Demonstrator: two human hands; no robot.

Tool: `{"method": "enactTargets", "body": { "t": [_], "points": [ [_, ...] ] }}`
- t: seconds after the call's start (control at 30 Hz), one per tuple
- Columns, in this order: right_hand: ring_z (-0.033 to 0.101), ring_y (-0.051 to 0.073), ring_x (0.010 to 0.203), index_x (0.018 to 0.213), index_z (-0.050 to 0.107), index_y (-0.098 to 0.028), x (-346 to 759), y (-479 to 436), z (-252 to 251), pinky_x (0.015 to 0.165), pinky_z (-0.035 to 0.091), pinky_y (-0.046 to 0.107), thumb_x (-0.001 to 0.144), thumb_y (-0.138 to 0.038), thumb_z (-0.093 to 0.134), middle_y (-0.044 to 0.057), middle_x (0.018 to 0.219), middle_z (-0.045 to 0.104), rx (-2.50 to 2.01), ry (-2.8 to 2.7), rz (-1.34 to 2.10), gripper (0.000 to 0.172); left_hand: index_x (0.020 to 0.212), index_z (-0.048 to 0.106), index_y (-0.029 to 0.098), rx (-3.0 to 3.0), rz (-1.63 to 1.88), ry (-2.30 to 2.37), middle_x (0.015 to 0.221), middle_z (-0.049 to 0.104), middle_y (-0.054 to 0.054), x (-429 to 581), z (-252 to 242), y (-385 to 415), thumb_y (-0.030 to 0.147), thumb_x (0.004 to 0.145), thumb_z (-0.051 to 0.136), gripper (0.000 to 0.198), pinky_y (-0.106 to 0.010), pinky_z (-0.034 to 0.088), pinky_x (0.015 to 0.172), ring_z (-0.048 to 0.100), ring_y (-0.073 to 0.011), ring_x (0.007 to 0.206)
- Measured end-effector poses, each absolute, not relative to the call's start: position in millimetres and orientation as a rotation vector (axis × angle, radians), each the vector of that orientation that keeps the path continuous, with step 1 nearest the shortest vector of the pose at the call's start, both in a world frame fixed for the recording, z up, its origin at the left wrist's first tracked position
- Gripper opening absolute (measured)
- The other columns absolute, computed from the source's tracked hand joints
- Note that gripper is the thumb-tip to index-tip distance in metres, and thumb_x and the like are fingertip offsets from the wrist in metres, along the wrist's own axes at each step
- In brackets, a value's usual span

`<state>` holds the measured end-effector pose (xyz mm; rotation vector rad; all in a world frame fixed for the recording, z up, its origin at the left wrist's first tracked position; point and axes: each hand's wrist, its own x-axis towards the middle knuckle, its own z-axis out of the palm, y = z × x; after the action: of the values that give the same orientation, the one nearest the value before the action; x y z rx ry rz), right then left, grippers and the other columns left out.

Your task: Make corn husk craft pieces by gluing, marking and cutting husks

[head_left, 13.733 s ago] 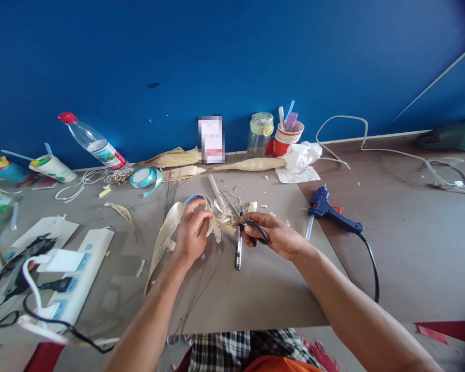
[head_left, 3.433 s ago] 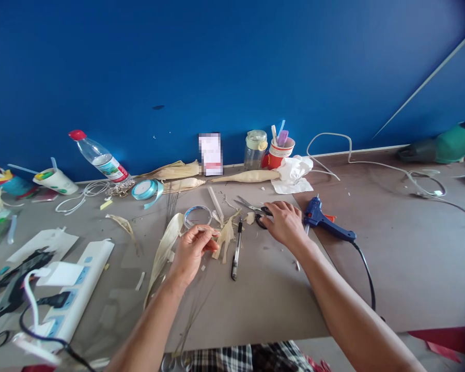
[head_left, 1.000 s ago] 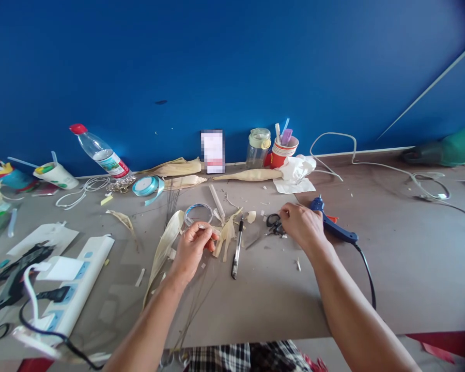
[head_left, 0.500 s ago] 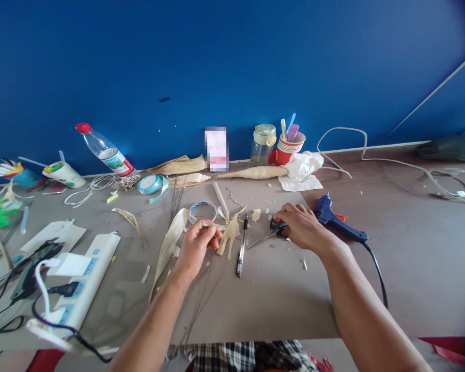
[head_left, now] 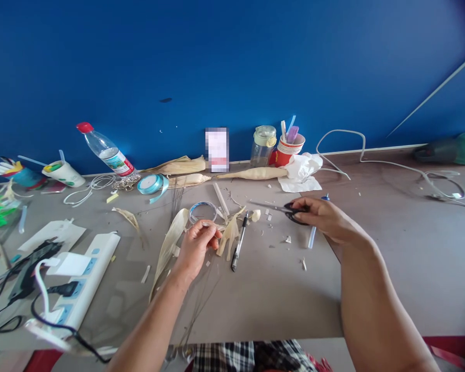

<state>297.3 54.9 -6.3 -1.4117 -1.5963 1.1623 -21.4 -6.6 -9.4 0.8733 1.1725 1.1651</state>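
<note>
My right hand (head_left: 322,217) grips the black handles of a pair of scissors (head_left: 284,208), whose blades point left and are raised over the table. My left hand (head_left: 201,240) is closed in a pinch in front of a tape roll (head_left: 194,205); whatever lies between its fingertips is too small to make out. Torn pieces of dried corn husk (head_left: 230,235) are beside the left fingers, and a black-capped pen (head_left: 239,243) slants between the two hands. A translucent glue stick (head_left: 312,237) shows below the right fingers. Only the blue tip of the glue gun (head_left: 325,197) peeks out behind that hand.
At left lies a white power strip (head_left: 96,258) with plugs and cords. Along the blue wall stand a tilted bottle (head_left: 110,152), a ribbon roll (head_left: 149,184), a phone-like panel (head_left: 217,150), a jar (head_left: 263,147) and red paper cups (head_left: 290,150). Thin wires (head_left: 201,305) cross the front.
My right hand has picked the scissors up and moved right with them, covering most of the glue gun. The pen has shifted slightly. My left hand has stayed in place.
</note>
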Motion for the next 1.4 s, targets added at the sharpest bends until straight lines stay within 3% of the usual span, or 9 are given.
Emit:
{"method": "enactTargets", "body": {
  "t": [0.13, 0.33, 0.47, 0.57, 0.73, 0.9, 1.03, 1.2, 1.4],
  "points": [
    [0.052, 0.014, 0.063, 0.081, 0.060, -0.023, 251.5, 44.2, 1.2, 0.064, 0.044, 0.031, 0.058, -0.047, 0.078, 0.004, 0.088, 0.063, -0.879, -1.106, 1.543, 0.037, 0.074, 0.061, 0.017, 0.840, 1.200, 1.036, 0.079, 0.063, -0.001, -22.9, -6.4, -7.8, 0.032, 0.073, 0.071, 0.018, -0.022, 0.041, 0.056, 0.051, -0.0064, 0.056],
    [0.047, 0.011, 0.056, 0.080, 0.056, -0.019, 186.2, 20.8, -5.9, 0.055, 0.036, 0.025, 0.059, -0.044, 0.079, -0.002, 0.065, 0.054, -0.712, -1.181, 1.958, 0.039, 0.073, 0.065, 0.019, 0.896, 1.103, 0.823, 0.132, 0.054, -0.007, -22.4, 2.3, -16.1, 0.035, 0.069, 0.076, 0.020, -0.031, 0.047, 0.062, 0.057, -0.0078, 0.060],
    [0.047, 0.010, 0.061, 0.084, 0.055, -0.019, 177.6, 3.7, -4.2, 0.057, 0.038, 0.024, 0.068, -0.030, 0.072, -0.002, 0.072, 0.054, -0.855, -1.501, 1.850, 0.026, 0.073, 0.065, 0.019, 0.894, 1.130, 0.802, 0.101, 0.066, -0.005, -21.9, 1.6, -17.2, 0.033, 0.067, 0.078, 0.020, -0.029, 0.049, 0.066, 0.061, -0.0122, 0.068],
    [0.049, 0.012, 0.069, 0.084, 0.057, -0.019, 178.1, -4.9, 1.6, 0.064, 0.040, 0.025, 0.069, -0.021, 0.069, 0.000, 0.079, 0.056, -0.985, -1.720, 1.582, 0.019, 0.072, 0.064, 0.018, 0.884, 1.132, 0.744, 0.083, 0.065, -0.003, -22.7, -1.8, -16.1, 0.033, 0.069, 0.077, 0.020, -0.025, 0.047, 0.063, 0.059, -0.0119, 0.068],
    [0.048, 0.009, 0.056, 0.083, 0.052, -0.018, 179.6, -1.7, 1.3, 0.054, 0.038, 0.023, 0.071, -0.038, 0.071, -0.002, 0.071, 0.054, -0.770, -1.341, 1.852, 0.030, 0.078, 0.062, 0.018, 0.789, 1.146, 0.650, 0.092, 0.069, -0.003, -25.8, -6.9, -14.1, 0.030, 0.076, 0.071, 0.015, -0.024, 0.046, 0.059, 0.058, -0.0080, 0.057],
    [0.051, 0.008, 0.052, 0.081, 0.051, -0.017, 177.0, 6.3, -9.8, 0.055, 0.038, 0.024, 0.073, -0.047, 0.071, 0.000, 0.071, 0.059, -0.692, -1.107, 1.928, 0.037, 0.077, 0.063, 0.018, 0.848, 1.141, 0.575, 0.126, 0.060, -0.007, -27.7, -3.5, -14.5, 0.027, 0.077, 0.070, 0.011, -0.027, 0.047, 0.063, 0.061, -0.0089, 0.062],
    [0.051, 0.011, 0.054, 0.084, 0.054, -0.015, 173.5, 3.1, -10.4, 0.055, 0.040, 0.024, 0.079, -0.039, 0.063, -0.001, 0.059, 0.057, -0.854, -1.419, 1.967, 0.026, 0.078, 0.066, 0.018, 0.871, 1.177, 0.589, 0.109, 0.065, -0.006, -26.4, -2.6, -15.7, 0.024, 0.077, 0.070, 0.008, -0.027, 0.048, 0.066, 0.063, -0.0117, 0.069],
    [0.053, 0.012, 0.069, 0.076, 0.058, -0.017, 170.7, -6.8, -1.8, 0.065, 0.045, 0.026, 0.071, -0.016, 0.061, 0.004, 0.088, 0.057, -1.041, -1.979, 1.328, 0.006, 0.077, 0.067, 0.017, 0.848, 1.156, 0.607, 0.091, 0.064, -0.002, -24.1, -6.1, -16.1, 0.021, 0.077, 0.070, 0.005, -0.021, 0.046, 0.064, 0.061, -0.0080, 0.066],
    [0.055, 0.025, 0.095, 0.093, 0.055, -0.017, 168.6, -12.0, -6.1, 0.082, 0.044, 0.039, 0.069, -0.019, 0.067, 0.012, 0.103, 0.056, -1.201, -2.041, 0.555, 0.028, 0.075, 0.068, 0.017, 0.836, 1.157, 0.663, 0.093, 0.063, -0.002, -21.4, -7.2, -15.1, 0.021, 0.075, 0.072, 0.005, -0.020, 0.048, 0.068, 0.061, -0.0075, 0.068]
  ]
}}
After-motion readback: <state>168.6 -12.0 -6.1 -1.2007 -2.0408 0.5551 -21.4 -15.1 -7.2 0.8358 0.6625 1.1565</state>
